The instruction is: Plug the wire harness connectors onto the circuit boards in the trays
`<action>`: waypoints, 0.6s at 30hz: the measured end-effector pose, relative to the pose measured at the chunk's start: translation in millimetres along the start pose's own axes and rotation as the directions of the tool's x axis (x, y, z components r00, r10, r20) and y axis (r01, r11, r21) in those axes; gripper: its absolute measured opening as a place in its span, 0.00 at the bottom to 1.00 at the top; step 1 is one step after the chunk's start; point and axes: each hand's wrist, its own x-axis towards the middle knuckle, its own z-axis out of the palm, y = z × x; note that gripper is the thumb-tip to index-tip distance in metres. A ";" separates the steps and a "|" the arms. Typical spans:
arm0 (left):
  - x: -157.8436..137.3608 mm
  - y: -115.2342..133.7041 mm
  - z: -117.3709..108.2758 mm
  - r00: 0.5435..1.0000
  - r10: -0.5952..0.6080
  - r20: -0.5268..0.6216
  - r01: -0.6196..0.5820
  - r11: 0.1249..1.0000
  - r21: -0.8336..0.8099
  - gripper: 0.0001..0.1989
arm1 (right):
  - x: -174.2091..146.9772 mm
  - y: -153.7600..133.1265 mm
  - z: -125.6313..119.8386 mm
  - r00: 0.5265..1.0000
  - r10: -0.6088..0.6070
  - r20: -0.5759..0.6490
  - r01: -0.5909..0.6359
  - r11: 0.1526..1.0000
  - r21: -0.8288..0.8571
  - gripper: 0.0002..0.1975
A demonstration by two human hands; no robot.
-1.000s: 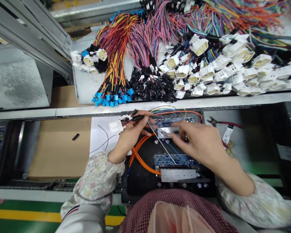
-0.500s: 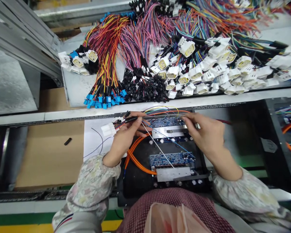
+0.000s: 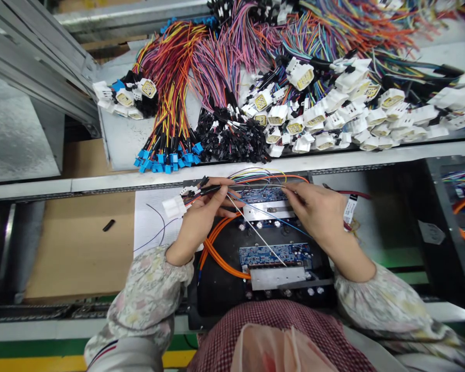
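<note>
My left hand [image 3: 202, 219] pinches a wire harness [image 3: 212, 190] by its black sleeve, with a white connector [image 3: 174, 207] sticking out to the left. From that grip several thin wires fan out to the right, among them a white wire [image 3: 258, 233] and a blue one slanting down. My right hand [image 3: 313, 209] is closed at the fingertips on a thin pale wire of the harness, stretched between the two hands. Both hands are above a black case [image 3: 220, 294] holding two blue circuit boards [image 3: 273, 254] with metal plates. Thick orange cables [image 3: 217, 248] loop at the case's left side.
Behind a metal rail [image 3: 163, 178], a shelf carries bundled harnesses with blue connectors [image 3: 166, 161], black ends [image 3: 232, 137] and white connectors [image 3: 313, 116]. Left lie a printed sheet [image 3: 149, 219] and a small black piece [image 3: 109, 225] on cardboard [image 3: 81, 248]. Another case [image 3: 430, 206] stands right.
My right hand has slid left along the wire toward my left hand, uncovering a white label and red cable at right. My left hand keeps its grip with hardly any movement.
</note>
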 end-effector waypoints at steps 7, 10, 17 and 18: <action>0.6 -1.5 1.1 1.000 0.010 0.015 -0.010 0.999 -0.041 0.13 | -22.1 -0.6 -46.1 0.975 -0.071 0.210 0.065 0.997 0.036 0.18; 0.7 -2.4 1.7 1.000 0.008 -0.006 -0.009 0.999 -0.042 0.14 | -22.8 -0.1 -46.7 0.983 -0.006 0.183 -0.016 0.993 0.120 0.17; -2.2 -1.1 0.5 0.999 0.028 -0.028 -0.027 0.998 0.055 0.12 | 0.5 -0.6 -16.8 0.999 0.001 0.049 -0.007 0.992 0.124 0.13; -2.2 -1.0 0.4 0.999 0.030 -0.026 -0.028 0.998 0.061 0.12 | 1.8 -0.3 -13.5 0.999 0.012 0.050 -0.018 0.994 0.108 0.14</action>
